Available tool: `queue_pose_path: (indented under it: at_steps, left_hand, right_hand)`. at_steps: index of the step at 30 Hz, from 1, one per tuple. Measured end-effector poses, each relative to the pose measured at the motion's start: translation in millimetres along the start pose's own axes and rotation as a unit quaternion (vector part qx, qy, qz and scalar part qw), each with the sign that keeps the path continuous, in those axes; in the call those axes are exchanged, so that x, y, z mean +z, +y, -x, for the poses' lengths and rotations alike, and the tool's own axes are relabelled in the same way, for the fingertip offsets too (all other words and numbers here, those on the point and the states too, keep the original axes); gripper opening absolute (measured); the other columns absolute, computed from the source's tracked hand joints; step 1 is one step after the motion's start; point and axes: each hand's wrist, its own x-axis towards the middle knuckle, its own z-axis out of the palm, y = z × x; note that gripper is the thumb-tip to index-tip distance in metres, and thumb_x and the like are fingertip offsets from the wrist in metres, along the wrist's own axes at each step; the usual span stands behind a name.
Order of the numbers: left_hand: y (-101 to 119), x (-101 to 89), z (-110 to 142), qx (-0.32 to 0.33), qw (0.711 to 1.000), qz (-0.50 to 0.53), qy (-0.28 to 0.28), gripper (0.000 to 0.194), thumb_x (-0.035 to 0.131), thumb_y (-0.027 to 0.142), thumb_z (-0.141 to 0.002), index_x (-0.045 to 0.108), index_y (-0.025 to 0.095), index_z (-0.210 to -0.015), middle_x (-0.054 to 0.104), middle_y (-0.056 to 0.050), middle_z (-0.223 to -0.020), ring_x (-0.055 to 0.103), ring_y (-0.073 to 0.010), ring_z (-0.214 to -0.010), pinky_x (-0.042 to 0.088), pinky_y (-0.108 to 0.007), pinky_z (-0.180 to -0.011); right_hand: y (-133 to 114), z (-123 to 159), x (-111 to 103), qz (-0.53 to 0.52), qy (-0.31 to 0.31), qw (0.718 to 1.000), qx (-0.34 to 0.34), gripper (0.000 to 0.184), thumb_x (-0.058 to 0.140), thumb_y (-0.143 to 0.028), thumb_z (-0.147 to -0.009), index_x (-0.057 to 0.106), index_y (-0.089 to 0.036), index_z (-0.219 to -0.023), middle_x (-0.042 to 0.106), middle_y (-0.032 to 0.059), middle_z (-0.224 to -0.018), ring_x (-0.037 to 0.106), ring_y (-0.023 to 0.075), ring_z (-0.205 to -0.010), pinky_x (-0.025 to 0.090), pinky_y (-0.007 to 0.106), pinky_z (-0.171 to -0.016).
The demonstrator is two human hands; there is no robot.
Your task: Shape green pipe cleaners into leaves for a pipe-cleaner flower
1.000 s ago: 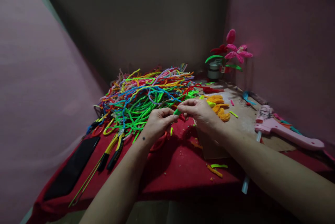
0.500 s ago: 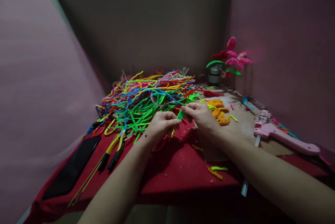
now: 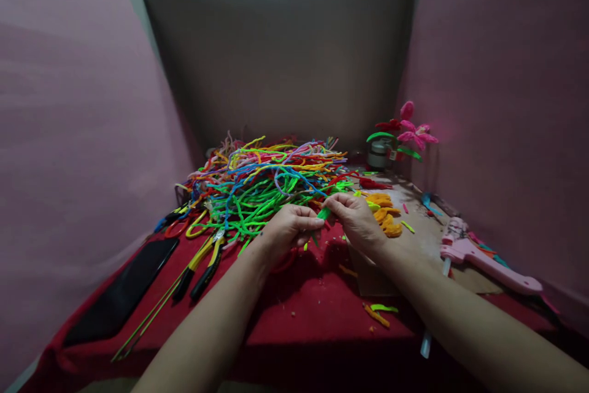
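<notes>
A short green piece of pipe cleaner [image 3: 324,213] is pinched between my two hands, above the red cloth. My left hand [image 3: 291,225] grips its lower end between thumb and fingers. At its upper end, my right hand [image 3: 352,216] pinches it with fingertips. A thin green tip hangs under the left fingers. Behind the hands lies a big tangled heap of coloured pipe cleaners [image 3: 257,197], green ones nearest. Orange fuzzy petal-like pieces [image 3: 391,227] rest just right of my right hand.
Yellow-and-black pliers [image 3: 202,267] and a black phone-like slab [image 3: 122,292] lie at left. A pink glue gun [image 3: 488,261] rests at right on cardboard [image 3: 427,240]. A pink fuzzy flower [image 3: 417,133] stands at the back right. Orange scraps [image 3: 376,315] lie near the front edge.
The camera view has tilted up, so the table sits lower in the picture. Both hands still hold the green piece, and a thin green tip now shows below the left fingers.
</notes>
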Motion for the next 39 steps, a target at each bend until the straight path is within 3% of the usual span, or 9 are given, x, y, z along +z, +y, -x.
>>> queue_pose_path:
  at_steps: [4, 8, 14, 20, 26, 30, 33, 36, 39]
  left_hand:
    - [-0.5, 1.1, -0.1, 0.01, 1.0, -0.003, -0.002, 0.022, 0.065, 0.031, -0.063, 0.054, 0.013, -0.057, 0.05, 0.003, -0.043, 0.028, -0.0024, -0.029, 0.013, -0.02, -0.032]
    - [3.1, 2.8, -0.1, 0.03, 0.998, -0.04, 0.035, 0.023, 0.064, 0.033, -0.064, 0.057, 0.012, -0.058, 0.054, 0.001, -0.046, 0.03, -0.0023, -0.03, 0.015, -0.019, -0.032]
    - [7.1, 7.9, -0.7, 0.038, 0.991, -0.1, 0.079, 0.02, 0.064, 0.029, -0.063, 0.056, 0.013, -0.053, 0.046, 0.005, -0.037, 0.034, -0.004, -0.03, 0.022, -0.018, -0.033]
    - [1.7, 1.3, -2.3, 0.053, 0.994, -0.095, 0.007, 0.022, 0.056, 0.032, -0.072, 0.061, 0.011, -0.074, 0.051, 0.003, -0.041, 0.039, -0.005, -0.03, 0.027, -0.017, -0.034]
    - [6.6, 6.3, -3.2, 0.07, 0.99, -0.101, 0.074, 0.012, 0.059, 0.023, -0.066, 0.056, 0.012, -0.07, 0.055, 0.003, -0.047, 0.047, -0.0067, -0.035, 0.03, -0.016, -0.033]
    - [6.1, 10.0, -4.7, 0.086, 0.973, -0.181, 0.116, 0.006, 0.056, 0.016, -0.066, 0.059, 0.012, -0.065, 0.052, 0.004, -0.044, 0.045, -0.0057, -0.035, 0.03, -0.016, -0.036]
    - [0.9, 9.5, -7.7, 0.137, 0.949, -0.244, 0.146, 0.009, 0.054, 0.017, -0.068, 0.062, 0.012, -0.068, 0.056, 0.002, -0.05, 0.049, -0.0066, -0.04, 0.036, -0.017, -0.041]
    - [-3.3, 8.4, -9.9, 0.171, 0.938, -0.264, 0.147, 0.011, 0.055, 0.02, -0.069, 0.064, 0.013, -0.073, 0.06, 0.0, -0.056, 0.052, -0.0078, -0.045, 0.039, -0.018, -0.044]
    - [-3.0, 8.1, -9.7, 0.163, 0.942, -0.261, 0.133, 0.012, 0.053, 0.017, -0.07, 0.064, 0.013, -0.071, 0.056, 0.002, -0.05, 0.049, -0.0069, -0.043, 0.037, -0.017, -0.043]
  right_hand:
    - [2.1, 0.7, 2.0, 0.013, 0.019, 1.0, -0.004, 0.023, 0.059, -0.036, -0.073, 0.056, -0.016, -0.062, 0.051, -0.0035, -0.047, 0.043, 0.008, -0.043, 0.031, 0.022, -0.045]
    - [3.0, 1.3, 1.7, -0.001, 0.018, 1.0, -0.011, 0.026, 0.058, -0.041, -0.073, 0.057, -0.017, -0.063, 0.051, -0.0027, -0.051, 0.044, 0.009, -0.045, 0.034, 0.023, -0.048]
    - [-1.1, 4.8, 1.1, 0.059, 0.004, 0.998, 0.002, 0.025, 0.064, -0.033, -0.068, 0.053, -0.016, -0.051, 0.049, -0.0031, -0.047, 0.041, 0.0085, -0.046, 0.031, 0.024, -0.048]
    - [4.8, -0.2, -5.4, 0.042, 0.018, 0.999, 0.013, 0.023, 0.065, -0.034, -0.066, 0.055, -0.016, -0.054, 0.05, -0.0033, -0.048, 0.04, 0.0081, -0.044, 0.03, 0.024, -0.047]
    - [6.8, -2.2, -4.7, 0.018, 0.031, 0.999, 0.005, 0.022, 0.066, -0.034, -0.065, 0.058, -0.015, -0.059, 0.053, -0.002, -0.05, 0.043, 0.0085, -0.044, 0.031, 0.023, -0.045]
    - [5.8, -2.8, -4.3, 0.011, 0.038, 0.999, -0.002, 0.02, 0.068, -0.032, -0.062, 0.058, -0.015, -0.058, 0.053, -0.0027, -0.049, 0.042, 0.0077, -0.043, 0.031, 0.023, -0.044]
    - [5.5, -3.1, -4.3, -0.008, 0.046, 0.999, 0.001, 0.02, 0.068, -0.031, -0.061, 0.058, -0.015, -0.058, 0.053, -0.003, -0.05, 0.041, 0.0068, -0.042, 0.031, 0.022, -0.043]
    - [4.3, -3.0, -4.0, -0.013, 0.054, 0.998, 0.004, 0.019, 0.068, -0.031, -0.061, 0.058, -0.015, -0.058, 0.053, -0.0028, -0.051, 0.041, 0.0067, -0.041, 0.031, 0.023, -0.042]
    - [3.8, -2.9, -3.6, -0.012, 0.055, 0.998, -0.001, 0.019, 0.069, -0.03, -0.061, 0.058, -0.015, -0.059, 0.053, -0.003, -0.051, 0.041, 0.0068, -0.042, 0.032, 0.023, -0.043]
